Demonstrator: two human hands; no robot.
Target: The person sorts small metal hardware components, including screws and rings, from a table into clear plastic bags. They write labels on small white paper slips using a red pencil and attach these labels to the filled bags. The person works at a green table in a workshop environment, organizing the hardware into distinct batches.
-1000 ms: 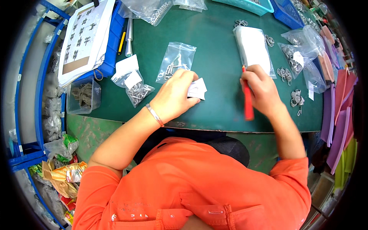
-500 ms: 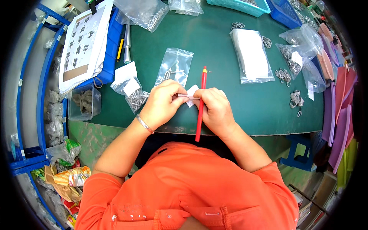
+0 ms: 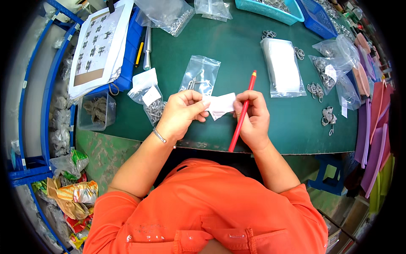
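Note:
Between my hands is a white paper slip [image 3: 223, 104], creased, with a pointed corner hanging down. My left hand [image 3: 178, 113] pinches its left end between thumb and fingers. A slim red grease pencil [image 3: 235, 136] is gripped in my right hand [image 3: 256, 120], slanting up to the right. The right fingertips meet the slip's right edge; whether they grip it I cannot tell. Just beyond my left hand lies a clear zip bag [image 3: 203, 70] with several metal pieces in it. Left of that hand is another clear bag [image 3: 154, 111] of small metal parts, with a white label.
A stack of clear bags [image 3: 284, 70] lies on the green table [image 3: 237, 46] at right, near metal rings [image 3: 315, 91]. Teal [image 3: 270, 12] and blue baskets [image 3: 317, 21] stand at the back. A clear tub [image 3: 98, 112] and a picture sheet [image 3: 95, 46] are at left.
My right hand has moved right, away from my left, with the pencil. The slip, mostly hidden between the fingers before, now shows spread out. The view has shifted slightly.

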